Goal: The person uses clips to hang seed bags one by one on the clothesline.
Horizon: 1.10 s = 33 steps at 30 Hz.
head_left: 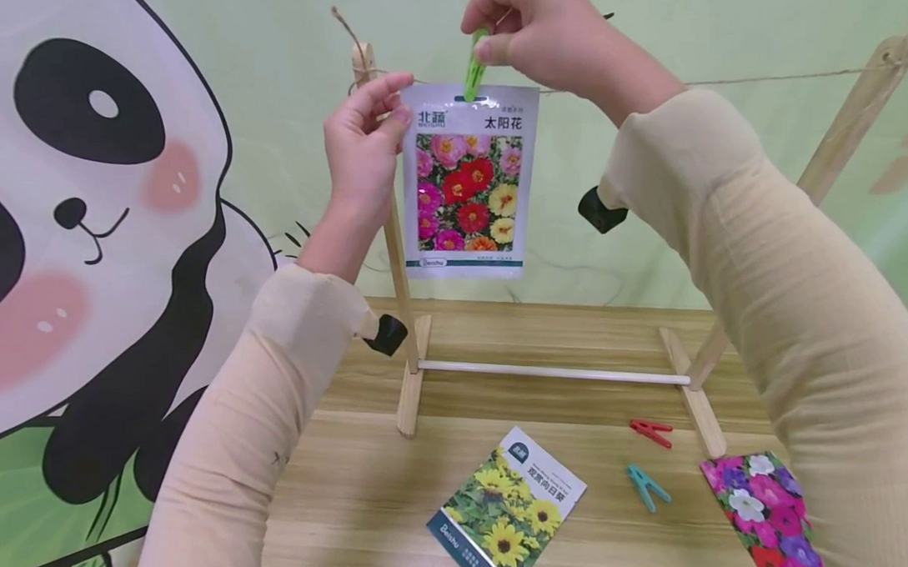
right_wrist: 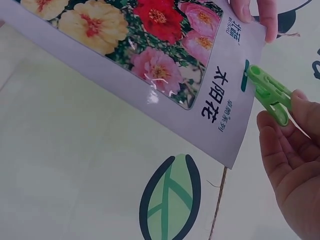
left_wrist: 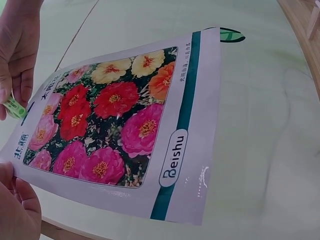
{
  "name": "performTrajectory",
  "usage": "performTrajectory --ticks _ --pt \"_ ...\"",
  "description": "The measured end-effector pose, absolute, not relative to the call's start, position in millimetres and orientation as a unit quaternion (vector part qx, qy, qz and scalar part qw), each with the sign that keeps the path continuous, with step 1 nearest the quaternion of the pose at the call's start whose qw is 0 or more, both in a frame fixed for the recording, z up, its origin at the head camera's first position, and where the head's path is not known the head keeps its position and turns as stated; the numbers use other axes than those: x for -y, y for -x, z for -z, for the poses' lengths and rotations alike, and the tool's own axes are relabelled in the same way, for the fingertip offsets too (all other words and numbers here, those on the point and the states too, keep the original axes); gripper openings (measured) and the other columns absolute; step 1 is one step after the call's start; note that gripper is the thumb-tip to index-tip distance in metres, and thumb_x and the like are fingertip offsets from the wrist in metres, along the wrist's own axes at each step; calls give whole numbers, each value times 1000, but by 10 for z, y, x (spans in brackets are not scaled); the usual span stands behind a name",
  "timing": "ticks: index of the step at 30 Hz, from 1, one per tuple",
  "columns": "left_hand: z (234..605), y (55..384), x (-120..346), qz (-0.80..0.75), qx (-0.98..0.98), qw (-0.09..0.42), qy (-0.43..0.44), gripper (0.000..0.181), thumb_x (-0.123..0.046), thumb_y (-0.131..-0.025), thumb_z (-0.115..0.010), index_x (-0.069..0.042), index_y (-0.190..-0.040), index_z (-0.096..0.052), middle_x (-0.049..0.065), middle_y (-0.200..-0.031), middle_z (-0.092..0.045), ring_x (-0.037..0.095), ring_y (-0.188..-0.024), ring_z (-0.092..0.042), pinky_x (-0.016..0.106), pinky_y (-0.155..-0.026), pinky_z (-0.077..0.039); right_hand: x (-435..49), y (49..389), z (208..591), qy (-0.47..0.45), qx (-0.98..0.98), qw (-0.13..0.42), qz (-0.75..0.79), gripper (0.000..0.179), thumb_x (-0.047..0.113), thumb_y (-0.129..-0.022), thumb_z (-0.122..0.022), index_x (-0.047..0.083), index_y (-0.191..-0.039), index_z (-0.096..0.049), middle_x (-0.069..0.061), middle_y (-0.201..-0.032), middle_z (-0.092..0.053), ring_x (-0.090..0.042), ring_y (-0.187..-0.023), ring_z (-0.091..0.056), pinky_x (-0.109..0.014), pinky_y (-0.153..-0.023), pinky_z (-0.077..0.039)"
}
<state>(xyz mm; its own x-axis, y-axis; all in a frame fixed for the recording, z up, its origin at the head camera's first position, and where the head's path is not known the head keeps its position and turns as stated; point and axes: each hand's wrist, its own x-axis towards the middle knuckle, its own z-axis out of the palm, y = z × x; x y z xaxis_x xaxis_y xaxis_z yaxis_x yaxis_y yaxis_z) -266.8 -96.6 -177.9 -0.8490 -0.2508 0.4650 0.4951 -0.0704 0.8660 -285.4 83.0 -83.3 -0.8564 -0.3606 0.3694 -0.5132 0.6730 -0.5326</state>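
A seed packet (head_left: 469, 191) with a photo of red, pink and yellow flowers hangs upright in front of a twine line (head_left: 762, 78). My left hand (head_left: 362, 149) pinches its upper left corner between thumb and fingers. With thumb and fingers my right hand (head_left: 546, 42) pinches a green clothespin (head_left: 476, 66) at the middle of the packet's top edge. In the right wrist view the tip of the clothespin (right_wrist: 270, 95) lies over the packet's front beside the dark green hang slot (right_wrist: 245, 76). Behind the packet, the twine is hidden.
Wooden posts (head_left: 397, 269) joined by a white rod (head_left: 555, 372) hold the twine. On the wooden table lie a yellow-flower packet (head_left: 507, 507), a purple-and-pink-flower packet (head_left: 766, 510), a red clothespin (head_left: 652, 432) and a blue clothespin (head_left: 647, 487). A panda backdrop (head_left: 185, 101) stands behind.
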Motion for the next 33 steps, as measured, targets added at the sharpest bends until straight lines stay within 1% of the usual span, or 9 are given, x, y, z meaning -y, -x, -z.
performTrajectory --ticks 6,11,14,17,22,27,33 --pt "1779 2672 966 723 632 261 94 27 4 -107 -57 6 -131 -71 -4 -96 -55 12 -95 -57 23 -82 -51 -841 2852 832 -244 905 111 -330 42 19 -109 -60 6 -149 -58 -3 -127 -55 -12 -116 -47 -25 -103 -45" --pt "1786 2671 960 726 630 260 88 27 5 -107 -58 6 -130 -71 -4 -95 -55 12 -94 -57 23 -81 -51 -865 2859 844 -250 902 111 -334 45 21 -109 -62 7 -151 -57 -6 -135 -56 -14 -119 -47 -25 -107 -44" --pt "1789 2669 955 729 628 258 87 27 5 -106 -58 5 -130 -72 -4 -95 -54 12 -93 -57 23 -80 -50 -875 2864 851 -248 903 109 -334 46 22 -108 -62 8 -151 -57 -7 -138 -56 -15 -119 -49 -26 -106 -46" --pt "1803 2662 955 727 630 259 91 28 6 -106 -58 5 -131 -71 -4 -95 -53 11 -92 -56 22 -79 -50 -877 2868 861 -248 905 107 -328 46 23 -108 -63 9 -152 -57 -6 -138 -56 -16 -118 -51 -28 -103 -49" --pt "1830 2663 961 719 636 263 95 29 6 -106 -59 6 -133 -70 -4 -96 -53 11 -92 -56 22 -81 -50 -883 2872 883 -257 904 111 -324 46 22 -108 -63 8 -152 -57 -8 -141 -57 -16 -117 -53 -30 -100 -53" --pt "1859 2669 962 710 644 268 92 30 4 -106 -59 5 -134 -69 -4 -98 -53 11 -92 -56 22 -84 -51 -886 2871 890 -261 901 111 -328 48 21 -107 -64 8 -153 -56 -9 -145 -57 -16 -118 -54 -31 -101 -53" --pt "1889 2668 963 694 657 279 94 32 3 -107 -57 4 -138 -67 -4 -101 -53 11 -94 -56 22 -86 -50 -893 2867 888 -265 899 109 -331 49 22 -107 -65 8 -153 -56 -8 -144 -57 -17 -117 -55 -31 -100 -53"
